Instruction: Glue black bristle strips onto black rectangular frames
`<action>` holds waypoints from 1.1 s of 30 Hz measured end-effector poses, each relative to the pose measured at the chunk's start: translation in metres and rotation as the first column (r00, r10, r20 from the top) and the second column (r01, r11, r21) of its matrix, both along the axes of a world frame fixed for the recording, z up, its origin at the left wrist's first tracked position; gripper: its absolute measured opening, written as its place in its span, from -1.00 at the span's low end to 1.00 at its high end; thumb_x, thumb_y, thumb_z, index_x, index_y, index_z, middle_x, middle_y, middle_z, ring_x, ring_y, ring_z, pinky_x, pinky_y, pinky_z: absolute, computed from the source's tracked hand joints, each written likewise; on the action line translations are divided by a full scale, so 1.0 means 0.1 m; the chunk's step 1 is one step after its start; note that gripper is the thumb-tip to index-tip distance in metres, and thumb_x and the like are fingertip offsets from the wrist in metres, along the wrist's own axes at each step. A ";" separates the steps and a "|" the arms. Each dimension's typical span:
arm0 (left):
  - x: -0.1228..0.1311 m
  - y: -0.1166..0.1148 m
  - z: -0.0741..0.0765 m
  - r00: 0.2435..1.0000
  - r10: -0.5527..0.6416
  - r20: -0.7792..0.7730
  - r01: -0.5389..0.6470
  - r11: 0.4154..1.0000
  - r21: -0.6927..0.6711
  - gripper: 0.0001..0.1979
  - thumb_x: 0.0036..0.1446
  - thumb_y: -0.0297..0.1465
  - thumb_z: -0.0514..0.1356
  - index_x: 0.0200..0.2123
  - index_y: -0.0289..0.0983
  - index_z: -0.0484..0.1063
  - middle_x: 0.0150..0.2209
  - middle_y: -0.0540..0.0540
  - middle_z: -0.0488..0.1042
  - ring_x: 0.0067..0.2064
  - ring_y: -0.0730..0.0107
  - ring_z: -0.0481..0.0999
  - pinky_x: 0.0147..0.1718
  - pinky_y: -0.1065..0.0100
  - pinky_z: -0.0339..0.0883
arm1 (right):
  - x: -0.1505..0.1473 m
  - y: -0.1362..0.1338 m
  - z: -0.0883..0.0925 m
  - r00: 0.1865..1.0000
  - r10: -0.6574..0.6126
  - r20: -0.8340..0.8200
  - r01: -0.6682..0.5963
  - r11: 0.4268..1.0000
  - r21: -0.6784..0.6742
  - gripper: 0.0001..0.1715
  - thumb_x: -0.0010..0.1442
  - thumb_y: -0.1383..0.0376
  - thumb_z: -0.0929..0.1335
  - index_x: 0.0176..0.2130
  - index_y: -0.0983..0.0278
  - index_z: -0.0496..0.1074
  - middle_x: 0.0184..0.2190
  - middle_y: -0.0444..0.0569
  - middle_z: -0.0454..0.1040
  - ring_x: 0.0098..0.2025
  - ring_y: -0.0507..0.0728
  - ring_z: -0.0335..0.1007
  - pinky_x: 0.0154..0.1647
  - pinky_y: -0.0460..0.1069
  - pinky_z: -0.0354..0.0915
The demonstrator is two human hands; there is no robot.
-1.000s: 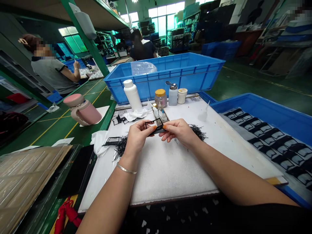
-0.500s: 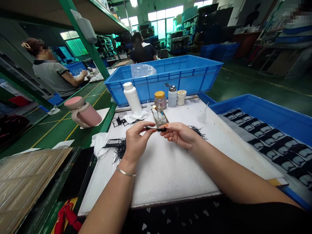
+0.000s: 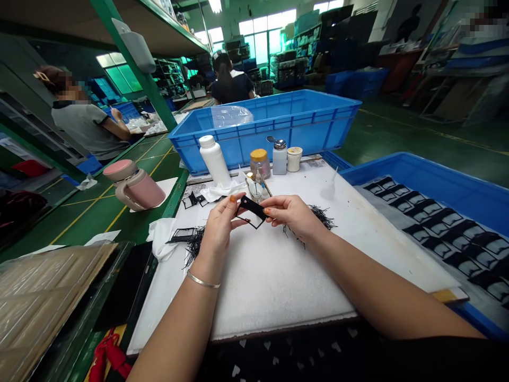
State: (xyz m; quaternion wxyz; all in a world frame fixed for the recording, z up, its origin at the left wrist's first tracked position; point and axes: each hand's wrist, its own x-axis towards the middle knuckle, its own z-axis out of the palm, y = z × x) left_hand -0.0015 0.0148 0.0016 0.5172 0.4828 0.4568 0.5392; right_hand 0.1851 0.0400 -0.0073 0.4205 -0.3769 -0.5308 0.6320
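Note:
Above the white work surface (image 3: pixel 286 281), a black rectangular plastic frame (image 3: pixel 253 208) is held tilted between both hands. One long side of it is a broad black bar; the rest is thin rim around an opening. My left hand (image 3: pixel 219 223) pinches its left end with thumb and fingers. At the right end, my right hand (image 3: pixel 292 215) grips it between thumb and fingertips. Piles of thin black strips lie beside each hand, one pile (image 3: pixel 194 245) at the left and another (image 3: pixel 323 217) at the right. More black frames (image 3: pixel 185 234) rest by the left pile.
Behind the hands stand a small tray (image 3: pixel 258 190), a white bottle (image 3: pixel 214 159), a yellow-lidded jar (image 3: pixel 260 162), a pump bottle (image 3: pixel 279 159) and a large blue crate (image 3: pixel 270 127). A blue bin (image 3: pixel 429 172) at the right holds rows of black frames. A pink jug (image 3: pixel 139 185) sits left.
The black frame has been turned from edge-on to show its face and opening. Both hands have shifted their fingers along with it and still hold it.

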 end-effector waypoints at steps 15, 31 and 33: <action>0.04 -0.02 -0.04 0.883 -0.362 -0.298 0.335 0.932 -0.137 -0.65 0.05 -0.14 0.31 -0.41 -0.36 0.54 -0.42 -0.17 0.57 -0.39 0.38 0.47 -0.39 0.41 0.27 | -0.07 -0.05 -0.04 0.909 -0.105 0.404 -0.060 0.925 0.375 -0.86 0.08 0.35 0.35 -0.29 0.31 0.48 -0.60 -0.18 0.43 -0.52 -0.01 0.31 -0.43 -0.09 0.18; 0.01 -0.01 -0.03 0.964 -0.207 -0.169 0.194 0.977 -0.093 -0.56 0.00 -0.05 0.31 -0.28 -0.33 0.58 -0.26 -0.26 0.58 -0.19 0.14 0.56 -0.32 0.34 0.38 | -0.02 -0.02 -0.01 0.995 -0.034 0.093 0.019 0.987 0.158 -0.65 0.03 0.07 0.46 -0.43 0.33 0.45 -0.60 -0.16 0.34 -0.59 -0.04 0.23 -0.57 -0.11 0.19; 0.00 -0.03 -0.01 0.955 -0.264 -0.137 0.248 0.961 -0.120 -0.51 0.00 -0.03 0.30 -0.17 -0.32 0.57 -0.18 -0.29 0.58 -0.09 0.06 0.54 -0.29 0.32 0.38 | -0.02 -0.01 -0.02 0.995 -0.081 0.053 0.073 0.987 0.140 -0.65 0.01 0.08 0.47 -0.44 0.33 0.45 -0.60 -0.16 0.35 -0.59 -0.05 0.23 -0.57 -0.12 0.20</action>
